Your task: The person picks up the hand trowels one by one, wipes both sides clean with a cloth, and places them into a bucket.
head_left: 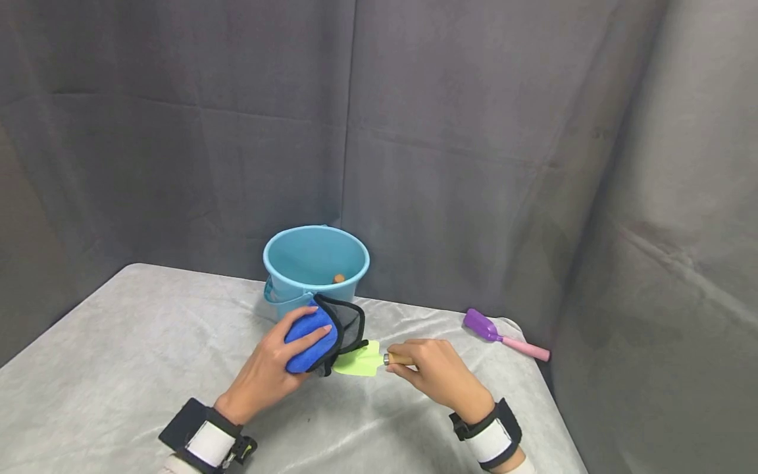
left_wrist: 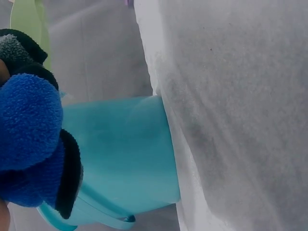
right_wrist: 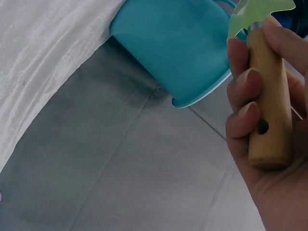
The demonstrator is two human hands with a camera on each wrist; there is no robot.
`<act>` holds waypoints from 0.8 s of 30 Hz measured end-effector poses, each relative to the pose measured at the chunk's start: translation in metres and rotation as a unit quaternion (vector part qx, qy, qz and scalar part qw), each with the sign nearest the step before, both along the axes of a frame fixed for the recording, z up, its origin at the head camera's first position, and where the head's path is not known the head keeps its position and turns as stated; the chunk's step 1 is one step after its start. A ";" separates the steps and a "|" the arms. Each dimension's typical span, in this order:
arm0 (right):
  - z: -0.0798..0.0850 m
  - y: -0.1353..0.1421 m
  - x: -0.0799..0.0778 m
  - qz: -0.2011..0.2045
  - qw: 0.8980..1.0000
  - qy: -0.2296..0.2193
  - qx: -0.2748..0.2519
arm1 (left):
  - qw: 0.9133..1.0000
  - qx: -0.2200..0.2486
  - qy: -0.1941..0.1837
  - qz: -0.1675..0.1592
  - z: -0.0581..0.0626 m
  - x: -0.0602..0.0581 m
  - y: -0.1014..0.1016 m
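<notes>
My left hand [head_left: 269, 365] grips a folded blue and grey cloth [head_left: 310, 336] with black edging, bunched in front of the bucket. In my right hand [head_left: 441, 372] is a small trowel with a light green blade [head_left: 364, 361]; the fingers curl round its wooden handle [right_wrist: 269, 96]. The cloth overlaps the left end of the blade in the head view. Both things are held above the table. In the left wrist view the blue cloth [left_wrist: 29, 120] shows plush pile, with the green blade [left_wrist: 29, 19] rising behind it.
A turquoise bucket [head_left: 287, 289] stands at the table's back edge, a brown-orange item [head_left: 339, 278] showing inside it. To the right lies a purple scoop [head_left: 481, 324] with a pink handle. A pale grey cloth covers the table [head_left: 118, 368]; grey curtains [head_left: 450, 164] hang behind and beside it.
</notes>
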State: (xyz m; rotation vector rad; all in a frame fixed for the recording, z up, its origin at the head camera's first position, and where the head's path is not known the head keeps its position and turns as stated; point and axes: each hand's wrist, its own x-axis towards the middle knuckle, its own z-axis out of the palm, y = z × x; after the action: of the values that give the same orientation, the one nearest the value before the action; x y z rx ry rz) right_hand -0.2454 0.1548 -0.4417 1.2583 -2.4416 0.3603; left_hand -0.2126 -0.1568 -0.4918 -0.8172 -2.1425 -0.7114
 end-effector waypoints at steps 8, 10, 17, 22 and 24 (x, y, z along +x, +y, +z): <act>-0.001 -0.002 0.000 0.004 1.000 0.009 0.003 | 1.000 0.010 -0.003 -0.025 0.002 0.004 0.010; -0.001 -0.002 0.000 0.003 1.000 0.013 0.002 | 0.999 0.002 -0.009 -0.040 0.002 0.006 0.016; -0.006 -0.005 0.003 -0.009 0.999 0.044 0.027 | 0.996 -0.041 -0.016 -0.079 -0.003 0.014 0.034; -0.007 -0.007 0.006 0.000 0.997 0.064 0.036 | 0.991 -0.092 -0.046 -0.087 -0.003 0.020 0.041; -0.007 -0.009 0.006 0.001 0.997 0.072 0.035 | 0.989 -0.113 -0.052 -0.083 -0.002 0.022 0.043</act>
State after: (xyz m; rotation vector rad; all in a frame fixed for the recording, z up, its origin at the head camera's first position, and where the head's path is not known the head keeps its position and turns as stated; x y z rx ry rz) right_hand -0.2390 0.1462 -0.4482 1.2681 -2.3484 0.1796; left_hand -0.1907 -0.1138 -0.4935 -1.1097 -2.2964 -0.6128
